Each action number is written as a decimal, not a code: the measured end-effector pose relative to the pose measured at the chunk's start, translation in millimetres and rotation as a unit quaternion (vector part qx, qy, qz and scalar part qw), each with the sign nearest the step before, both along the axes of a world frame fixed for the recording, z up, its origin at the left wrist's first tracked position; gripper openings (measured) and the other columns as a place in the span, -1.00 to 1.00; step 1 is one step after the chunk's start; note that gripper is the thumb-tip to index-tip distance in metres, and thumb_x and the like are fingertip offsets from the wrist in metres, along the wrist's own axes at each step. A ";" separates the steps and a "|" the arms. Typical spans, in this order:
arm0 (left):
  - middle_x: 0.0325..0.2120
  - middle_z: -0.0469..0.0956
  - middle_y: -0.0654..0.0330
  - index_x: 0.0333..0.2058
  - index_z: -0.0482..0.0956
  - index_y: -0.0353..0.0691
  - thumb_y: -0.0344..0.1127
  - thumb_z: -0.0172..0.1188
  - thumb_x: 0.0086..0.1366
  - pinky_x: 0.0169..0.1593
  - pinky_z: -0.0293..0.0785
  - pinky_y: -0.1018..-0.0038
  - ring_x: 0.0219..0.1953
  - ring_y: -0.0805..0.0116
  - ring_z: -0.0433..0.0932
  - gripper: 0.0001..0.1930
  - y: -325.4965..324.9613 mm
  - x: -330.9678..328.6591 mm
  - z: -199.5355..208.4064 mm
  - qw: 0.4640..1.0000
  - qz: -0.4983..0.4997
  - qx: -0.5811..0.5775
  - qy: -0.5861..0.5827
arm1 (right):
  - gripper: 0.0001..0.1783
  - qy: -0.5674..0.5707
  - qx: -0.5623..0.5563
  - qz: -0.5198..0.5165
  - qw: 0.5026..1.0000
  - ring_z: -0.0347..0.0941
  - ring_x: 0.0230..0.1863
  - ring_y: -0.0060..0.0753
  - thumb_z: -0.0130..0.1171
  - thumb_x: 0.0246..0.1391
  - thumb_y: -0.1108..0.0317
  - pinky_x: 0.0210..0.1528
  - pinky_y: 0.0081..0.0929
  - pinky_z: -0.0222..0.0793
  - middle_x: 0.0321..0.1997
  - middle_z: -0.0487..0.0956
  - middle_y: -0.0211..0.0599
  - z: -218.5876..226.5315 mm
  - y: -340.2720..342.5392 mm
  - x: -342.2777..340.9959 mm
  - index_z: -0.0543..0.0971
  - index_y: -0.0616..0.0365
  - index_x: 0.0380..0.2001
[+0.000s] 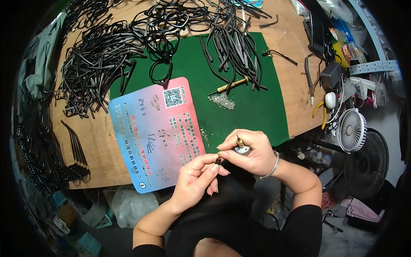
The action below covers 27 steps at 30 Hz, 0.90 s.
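All over a wooden table (295, 85), smooth and tan, saw eyewear parts. Found beneath many of them a flat, plain green mat (248, 120). At its left, noted a thick heap of black temple arms (96, 60), slim, dull and gently curved. Met printed writing on a blue-to-pink card (165, 118) overlapping the mat: rows of red and dark characters, plus a square black-and-white code (173, 97), with little groups of dark pins (150, 143) scattered about. Beyond the card, saw glossy black spectacle frames (162, 55) in a tangle. Beside the card's lower right edge, found the left hand (195, 180), thumb and fingers pinching a small dark piece (218, 160). Close against it, saw the right hand (252, 150), with a smooth silvery bracelet (270, 167), thumb and forefinger pressed together at that piece, the rest curled around a brass-tipped tool (241, 147) pointing upward. Could not tell of anything between those two right fingertips. On the mat, noted a slender brass tool (233, 85) touching or nearly touching tiny clear grains (221, 101).
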<state>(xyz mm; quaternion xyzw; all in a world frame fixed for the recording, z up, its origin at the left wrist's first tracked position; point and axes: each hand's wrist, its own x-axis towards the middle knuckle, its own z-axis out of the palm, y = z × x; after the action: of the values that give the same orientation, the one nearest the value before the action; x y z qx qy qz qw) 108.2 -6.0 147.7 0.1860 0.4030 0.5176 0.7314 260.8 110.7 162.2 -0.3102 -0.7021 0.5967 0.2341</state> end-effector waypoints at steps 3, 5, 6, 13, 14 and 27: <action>-0.35 0.56 0.10 0.00 0.36 -0.33 -0.36 -0.04 0.36 -0.56 0.34 0.70 -0.62 0.59 0.42 -0.72 -0.1 -0.7 -0.3 1.000 -0.005 -0.005 -0.014 | -0.89 0.009 0.007 0.025 1.000 0.50 -0.47 -0.46 0.23 -0.09 0.51 -0.44 -0.59 0.38 -0.48 0.55 -0.26 1.1 4.0 0.9 0.58 0.30 -0.43; -0.35 0.56 0.11 -0.02 0.37 -0.32 -0.36 -0.03 0.35 -0.56 0.34 0.70 -0.62 0.59 0.42 -0.73 1.1 -1.0 0.9 1.000 -0.012 -0.012 -0.011 | -0.89 0.010 0.035 0.047 0.998 0.50 -0.47 -0.44 0.24 -0.10 0.51 -0.44 -0.59 0.37 -0.49 0.55 -0.26 2.5 4.9 0.3 0.60 0.28 -0.42; -0.35 0.57 0.12 -0.03 0.38 -0.32 -0.36 -0.03 0.35 -0.56 0.34 0.70 -0.62 0.60 0.42 -0.74 0.8 -1.4 1.4 1.000 -0.016 -0.016 -0.009 | -0.89 0.013 0.019 0.051 0.998 0.50 -0.47 -0.46 0.24 -0.09 0.50 -0.44 -0.60 0.37 -0.49 0.55 -0.27 1.0 4.5 0.9 0.60 0.27 -0.42; -0.36 0.58 0.16 -0.09 0.41 -0.34 -0.42 0.00 0.32 -0.53 0.36 0.70 -0.59 0.63 0.43 -0.78 2.8 -5.0 -0.2 0.995 -0.032 0.020 0.091 | -0.68 -0.066 -0.425 0.100 0.897 0.33 -0.65 -0.72 0.28 -0.03 0.29 -0.63 -0.77 0.23 -0.46 0.52 -0.38 -0.4 26.2 -1.3 0.47 0.26 -0.27; -0.36 0.58 0.16 -0.08 0.41 -0.35 -0.43 0.00 0.32 -0.52 0.37 0.70 -0.58 0.63 0.43 -0.78 0.7 -5.9 0.4 0.991 -0.054 0.033 0.118 | -0.61 -0.063 -0.480 0.117 0.867 0.32 -0.66 -0.72 0.31 -0.05 0.28 -0.64 -0.74 0.26 -0.47 0.50 -0.38 -5.0 24.6 1.1 0.42 0.26 -0.22; -0.33 0.56 0.18 0.03 0.33 -0.34 -0.50 -0.12 0.34 -0.43 0.46 0.65 -0.55 0.60 0.45 -0.71 -4.1 -6.0 0.5 0.968 -0.035 -0.004 0.247 | -0.49 -0.291 0.182 0.132 0.930 0.50 -0.40 -0.12 0.23 -0.04 0.12 -0.35 -0.34 0.45 -0.34 0.43 -0.13 6.9 22.4 12.7 0.41 0.19 -0.08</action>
<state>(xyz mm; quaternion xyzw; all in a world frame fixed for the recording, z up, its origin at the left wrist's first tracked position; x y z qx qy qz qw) 102.2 -10.1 148.2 0.3190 0.5669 0.4283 0.6273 273.5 133.1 169.1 -0.3273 -0.8704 0.3677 -0.0089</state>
